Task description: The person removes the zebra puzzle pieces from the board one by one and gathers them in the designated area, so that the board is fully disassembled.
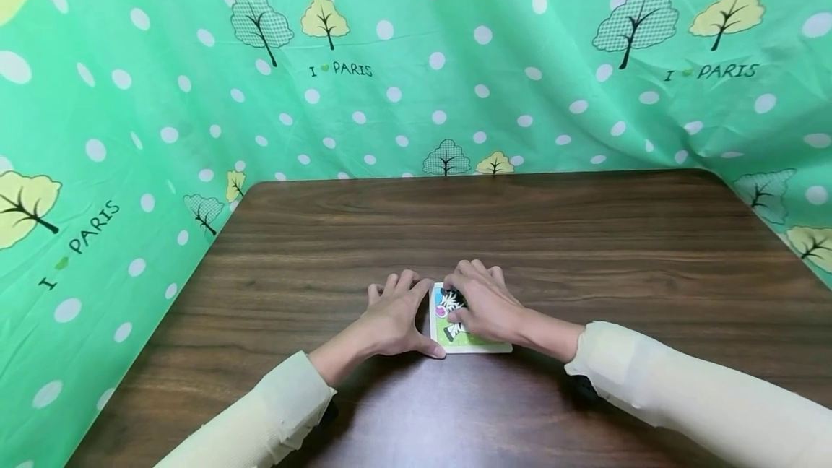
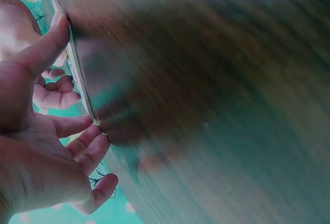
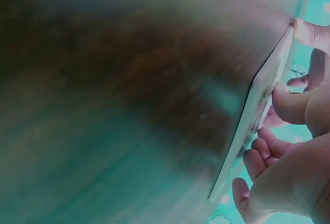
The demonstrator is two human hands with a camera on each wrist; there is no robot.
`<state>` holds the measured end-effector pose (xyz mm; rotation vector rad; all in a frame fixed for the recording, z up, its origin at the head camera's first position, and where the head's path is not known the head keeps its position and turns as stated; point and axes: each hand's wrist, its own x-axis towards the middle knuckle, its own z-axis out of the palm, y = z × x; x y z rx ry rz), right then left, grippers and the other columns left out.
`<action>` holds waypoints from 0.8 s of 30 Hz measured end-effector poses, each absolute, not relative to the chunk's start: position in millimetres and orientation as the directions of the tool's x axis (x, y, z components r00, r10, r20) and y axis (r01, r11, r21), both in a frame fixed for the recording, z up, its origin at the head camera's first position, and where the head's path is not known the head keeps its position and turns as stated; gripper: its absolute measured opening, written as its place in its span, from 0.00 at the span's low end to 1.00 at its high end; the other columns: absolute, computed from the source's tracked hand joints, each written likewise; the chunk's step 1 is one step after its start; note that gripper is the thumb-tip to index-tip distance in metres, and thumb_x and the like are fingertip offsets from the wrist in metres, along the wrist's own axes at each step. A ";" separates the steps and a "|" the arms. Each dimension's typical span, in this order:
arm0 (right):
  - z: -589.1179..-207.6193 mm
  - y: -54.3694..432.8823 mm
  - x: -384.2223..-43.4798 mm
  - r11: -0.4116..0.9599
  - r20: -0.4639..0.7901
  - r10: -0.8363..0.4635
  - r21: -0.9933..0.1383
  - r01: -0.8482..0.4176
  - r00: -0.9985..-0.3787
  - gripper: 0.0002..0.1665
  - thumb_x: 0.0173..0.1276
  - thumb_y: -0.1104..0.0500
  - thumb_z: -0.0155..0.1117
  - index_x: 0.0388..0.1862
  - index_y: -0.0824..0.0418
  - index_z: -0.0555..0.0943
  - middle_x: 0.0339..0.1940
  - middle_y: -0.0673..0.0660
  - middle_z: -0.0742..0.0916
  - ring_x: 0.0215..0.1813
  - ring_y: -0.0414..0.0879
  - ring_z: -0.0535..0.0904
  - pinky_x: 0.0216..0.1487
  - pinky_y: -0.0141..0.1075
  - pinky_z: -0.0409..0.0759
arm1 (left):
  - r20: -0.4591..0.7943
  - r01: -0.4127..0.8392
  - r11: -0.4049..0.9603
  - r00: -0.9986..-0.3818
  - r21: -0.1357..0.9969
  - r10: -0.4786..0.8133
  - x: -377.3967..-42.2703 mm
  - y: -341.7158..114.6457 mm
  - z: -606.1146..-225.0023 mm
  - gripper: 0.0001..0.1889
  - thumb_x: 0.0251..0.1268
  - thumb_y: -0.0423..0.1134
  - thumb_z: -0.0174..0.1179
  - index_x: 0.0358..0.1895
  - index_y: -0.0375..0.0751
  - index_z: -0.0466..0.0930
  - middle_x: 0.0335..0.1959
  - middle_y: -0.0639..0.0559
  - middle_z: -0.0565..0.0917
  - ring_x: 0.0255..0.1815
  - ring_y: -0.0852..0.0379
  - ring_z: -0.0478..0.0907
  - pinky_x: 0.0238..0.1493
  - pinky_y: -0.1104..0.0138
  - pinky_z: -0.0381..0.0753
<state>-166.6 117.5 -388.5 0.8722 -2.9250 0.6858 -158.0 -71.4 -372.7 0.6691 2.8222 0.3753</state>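
A flat, thin square zebra board (image 1: 474, 345) with a white border and a green ground lies on the table. Spread along its left side, my left hand (image 1: 393, 320) holds it, thumb at the near corner and index finger by the far corner. My right hand (image 1: 490, 302) is over the board with bent fingers and covers much of the right part. In the right wrist view its thumb (image 3: 286, 105) touches the picture face, with the other fingertips near the far side. Whether it pinches a loose piece is hidden.
The brown wood-grain table (image 1: 312, 251) extends around the board on all sides. Behind it and at both sides hangs a green curtain (image 1: 416, 78) with white dots and printed trees.
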 end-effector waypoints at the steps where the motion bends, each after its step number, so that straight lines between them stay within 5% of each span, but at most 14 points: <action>1: -388.3 117.5 -166.8 0.751 0.135 -0.515 -0.405 -0.522 -0.846 0.23 0.55 0.56 0.73 0.48 0.62 0.80 0.41 0.51 0.76 0.45 0.46 0.66 0.44 0.43 0.58 | -0.151 0.408 0.865 -0.873 0.293 0.464 -158.2 -71.1 -372.6 0.53 0.33 0.64 0.75 0.68 0.51 0.65 0.59 0.52 0.67 0.57 0.50 0.62 0.51 0.50 0.58; 24: -393.0 115.4 -167.8 0.744 0.143 -0.534 -0.390 -0.543 -0.833 0.21 0.56 0.59 0.73 0.47 0.64 0.77 0.40 0.53 0.74 0.44 0.48 0.64 0.44 0.43 0.59 | -0.156 0.399 0.873 -0.879 0.283 0.452 -158.2 -70.0 -374.2 0.53 0.32 0.65 0.75 0.68 0.52 0.64 0.61 0.52 0.66 0.58 0.50 0.61 0.52 0.50 0.59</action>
